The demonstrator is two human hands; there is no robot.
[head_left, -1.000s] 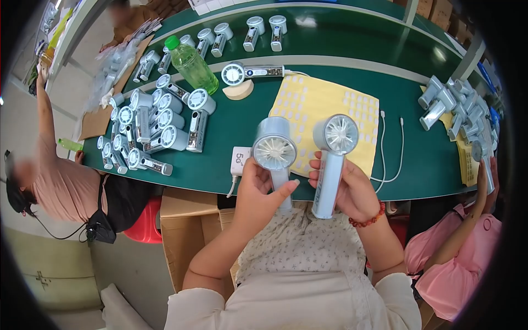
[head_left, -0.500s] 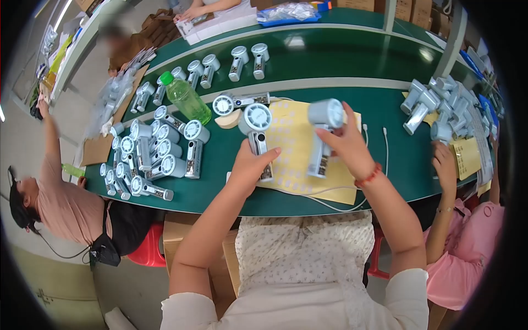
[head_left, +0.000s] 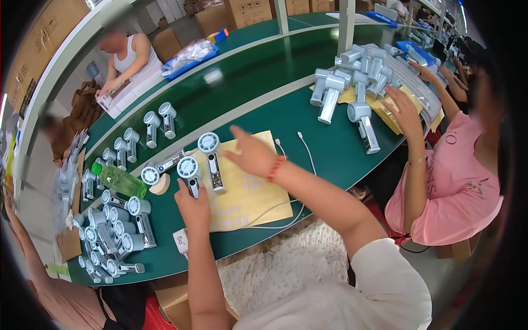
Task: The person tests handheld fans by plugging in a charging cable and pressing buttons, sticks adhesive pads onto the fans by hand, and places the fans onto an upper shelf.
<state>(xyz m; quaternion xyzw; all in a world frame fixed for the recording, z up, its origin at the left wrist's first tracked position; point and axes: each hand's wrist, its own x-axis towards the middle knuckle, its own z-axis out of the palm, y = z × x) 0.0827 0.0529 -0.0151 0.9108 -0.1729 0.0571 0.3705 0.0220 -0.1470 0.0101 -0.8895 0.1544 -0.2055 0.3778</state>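
Observation:
My left hand (head_left: 194,208) is closed around the handle of a light-blue handheld fan (head_left: 188,167), its round head pointing away from me. Just right of it, another handheld fan (head_left: 214,171) lies on the yellow sticker sheet (head_left: 269,201), its handle showing exposed inner parts. Over the sheet, my right hand (head_left: 254,155) is open with fingers spread, holding nothing, apart from that fan. A third fan (head_left: 169,161) lies behind, beside a round cream-coloured piece (head_left: 160,185).
Left are a pile of fans (head_left: 110,228) and a green bottle (head_left: 122,181). A white cable (head_left: 306,148) and charger (head_left: 180,241) lie near the sheet. More fans (head_left: 357,71) lie at right, by a co-worker's hand (head_left: 404,110). Fans (head_left: 150,129) line the back ledge.
My view has turned right. The fan from my right hand now lies on the yellow sheet, and that hand has opened and moved off it. My left hand still holds its fan.

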